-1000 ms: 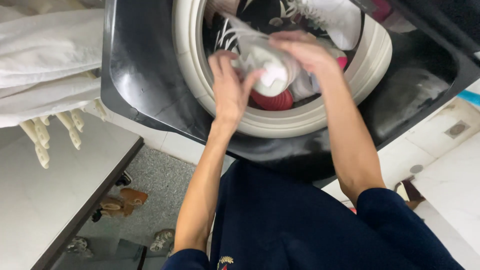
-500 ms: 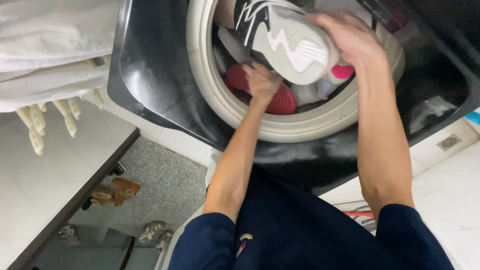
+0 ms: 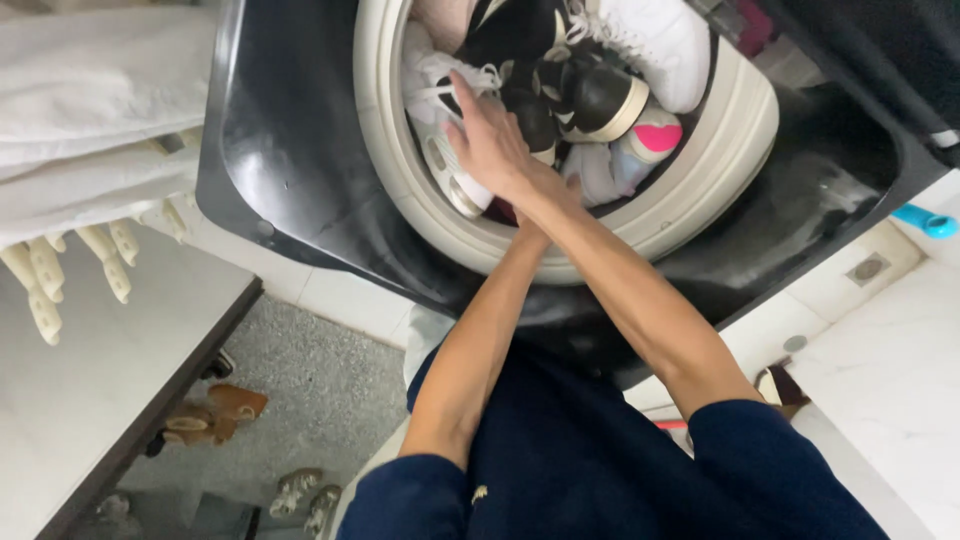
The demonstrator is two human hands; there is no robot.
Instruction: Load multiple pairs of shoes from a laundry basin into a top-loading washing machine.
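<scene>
I look down into a top-loading washer with a cream drum rim (image 3: 720, 150) and a glossy black top (image 3: 290, 150). Several sneakers lie in the drum: a white one (image 3: 650, 35), a black and cream one (image 3: 600, 100), a pink-toed one (image 3: 655, 138) and a white laced one (image 3: 435, 85). My right hand (image 3: 490, 140) lies flat on the shoes at the left of the drum, fingers stretched out, holding nothing. My left forearm (image 3: 480, 340) reaches into the drum beneath my right wrist, which hides my left hand.
White cloth (image 3: 90, 110) hangs over a white counter (image 3: 80, 380) at the left. Brown sandals (image 3: 210, 415) and another pair (image 3: 300, 495) lie on the speckled floor below. A white marble surface (image 3: 890, 370) and a blue object (image 3: 925, 222) are at the right.
Half a second ago my right hand held a white and grey sneaker over the drum. Now it is empty and flat on the shoes, and my left hand has slipped under my right wrist.
</scene>
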